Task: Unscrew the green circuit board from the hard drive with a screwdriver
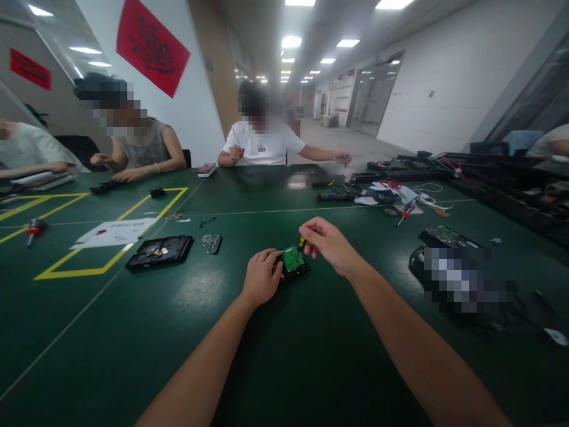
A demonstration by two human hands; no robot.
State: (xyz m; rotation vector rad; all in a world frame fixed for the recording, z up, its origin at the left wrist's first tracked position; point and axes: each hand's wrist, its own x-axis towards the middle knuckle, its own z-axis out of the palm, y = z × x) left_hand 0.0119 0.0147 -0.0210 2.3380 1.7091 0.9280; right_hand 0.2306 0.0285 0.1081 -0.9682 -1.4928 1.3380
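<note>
A black hard drive (295, 270) with a green circuit board (293, 259) facing up lies on the dark green table in front of me. My left hand (263, 277) grips its left side, fingers over the far edge and thumb along the near part. Above the right part of the board, my right hand (326, 243) pinches a small screwdriver (301, 242) with a yellow and black handle. Its shaft points down at the board; whether the tip touches a screw is too small to tell.
Left of the drive lie a small circuit board piece (211, 244), a larger black casing (159, 253) and a paper sheet (116, 232). A black device with cables (453, 279) sits at right. Tools and scraps (395, 194) lie farther back. Several people sit across the table (249, 332).
</note>
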